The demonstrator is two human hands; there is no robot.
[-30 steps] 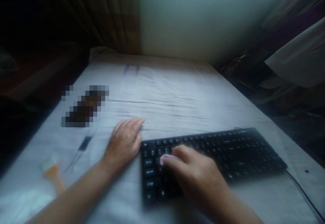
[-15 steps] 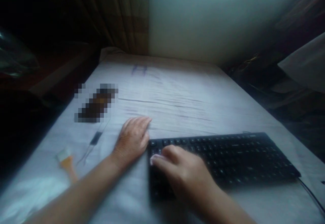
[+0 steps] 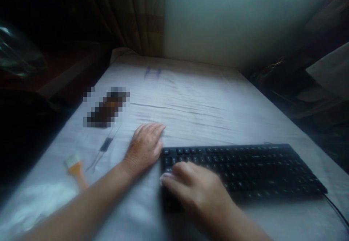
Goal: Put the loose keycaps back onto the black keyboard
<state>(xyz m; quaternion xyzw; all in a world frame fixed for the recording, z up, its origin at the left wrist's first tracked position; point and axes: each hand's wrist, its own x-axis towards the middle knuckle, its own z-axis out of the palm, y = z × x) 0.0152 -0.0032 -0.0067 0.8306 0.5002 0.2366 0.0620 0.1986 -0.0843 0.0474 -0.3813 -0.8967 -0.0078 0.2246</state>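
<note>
A black keyboard (image 3: 261,172) lies on the white cloth, its cable running off at the right. My right hand (image 3: 196,186) is over the keyboard's left end, fingers curled and pressed together. Something pale shows at the tip of its thumb; I cannot make out whether it is a small cloth or the nail. Flat on the cloth, my left hand (image 3: 145,142) has its fingers stretched out, the thumb side beside the keyboard's upper left corner. Left of it lie tweezers (image 3: 105,146) with a dark band, and a brush (image 3: 75,166) with an orange handle and pale bristles, partly behind my left forearm.
A blurred-out dark brown object (image 3: 106,110) lies on the left of the white cloth (image 3: 191,88), which has wrinkles and purple marks. Curtains (image 3: 136,19) hang behind. A clear plastic thing (image 3: 19,51) is at the far left, with dark clutter on the right.
My right hand has shifted slightly left and towards me over the keyboard's left end. My left hand stays in place. The whole view has moved a little.
</note>
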